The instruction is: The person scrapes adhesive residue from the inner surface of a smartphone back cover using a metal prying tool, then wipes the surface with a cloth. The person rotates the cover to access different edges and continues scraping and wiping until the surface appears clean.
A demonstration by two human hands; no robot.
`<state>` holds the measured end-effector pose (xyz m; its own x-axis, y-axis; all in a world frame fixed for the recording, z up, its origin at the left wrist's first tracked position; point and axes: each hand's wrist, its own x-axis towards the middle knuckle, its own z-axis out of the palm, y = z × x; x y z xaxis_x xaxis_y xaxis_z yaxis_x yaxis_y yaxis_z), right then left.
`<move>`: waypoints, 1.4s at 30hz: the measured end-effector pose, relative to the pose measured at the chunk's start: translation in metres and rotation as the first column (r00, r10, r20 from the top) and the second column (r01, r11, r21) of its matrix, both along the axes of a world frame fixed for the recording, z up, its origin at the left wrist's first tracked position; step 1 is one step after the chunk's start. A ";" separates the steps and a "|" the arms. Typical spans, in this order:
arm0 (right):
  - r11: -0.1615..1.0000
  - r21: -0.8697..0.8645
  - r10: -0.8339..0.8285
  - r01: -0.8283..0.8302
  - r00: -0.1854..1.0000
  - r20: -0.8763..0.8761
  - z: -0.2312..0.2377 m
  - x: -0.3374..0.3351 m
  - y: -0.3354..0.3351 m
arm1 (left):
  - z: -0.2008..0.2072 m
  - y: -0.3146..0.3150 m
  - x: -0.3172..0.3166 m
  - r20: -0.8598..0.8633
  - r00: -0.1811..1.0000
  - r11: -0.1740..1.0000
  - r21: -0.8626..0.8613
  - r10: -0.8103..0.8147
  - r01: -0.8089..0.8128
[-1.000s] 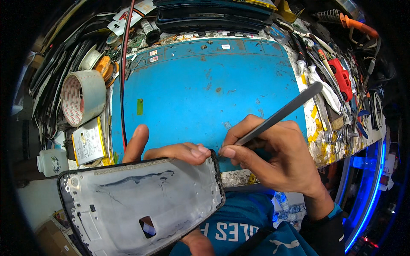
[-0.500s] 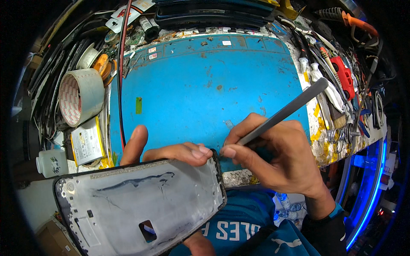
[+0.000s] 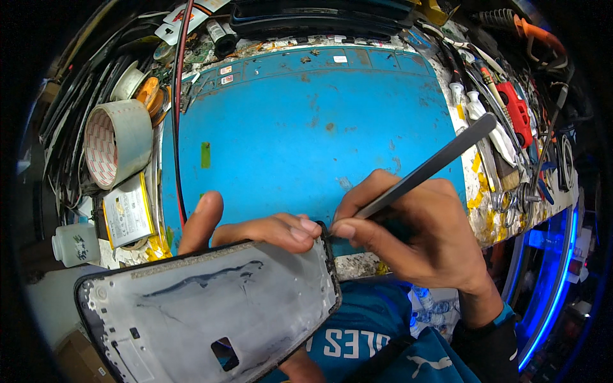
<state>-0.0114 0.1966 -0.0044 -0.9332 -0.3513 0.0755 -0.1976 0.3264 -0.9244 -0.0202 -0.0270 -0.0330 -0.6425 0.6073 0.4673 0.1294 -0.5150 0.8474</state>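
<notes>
Phone frame (image 3: 185, 300), grey inside a black rim, tilts near the blue mat's (image 3: 268, 147) close edge; the partly open left hand (image 3: 274, 232) grips it from behind, while the right (image 3: 418, 233) pinches a dark grey tweezer-like tool (image 3: 428, 163) at its upper right corner; a tape roll (image 3: 136, 137) sits left

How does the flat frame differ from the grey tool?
Shape: the flat frame is a broad panel, while the grey tool is a narrow bar.
Colour: the frame is pale grey inside a black rim; the tool is dark grey.
Surface: the frame has a cutout and dark streaks; the tool looks plain.
Both are held, the frame in the left grip, the tool in the right grip.
</notes>
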 end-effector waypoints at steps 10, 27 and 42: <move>0.997 0.037 0.075 -0.074 0.997 -0.029 0.001 0.004 0.002 | -0.010 -0.008 0.010 0.058 0.982 0.983 0.018 0.181 -0.182; 0.957 -0.211 -0.209 0.199 0.977 -0.027 -0.004 0.005 -0.001 | -0.014 0.014 0.022 0.270 0.886 0.864 0.245 0.376 -0.441; 0.945 -0.288 -0.213 0.152 0.958 -0.192 0.002 0.020 0.000 | 0.037 0.021 0.050 0.313 0.869 0.682 0.538 0.384 -0.496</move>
<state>0.0089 0.1964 -0.0026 -0.9292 -0.1150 0.3512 -0.3641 0.1225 -0.9233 0.0295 -0.0060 0.0041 -0.8625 -0.1231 0.4909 0.3613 -0.8289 0.4271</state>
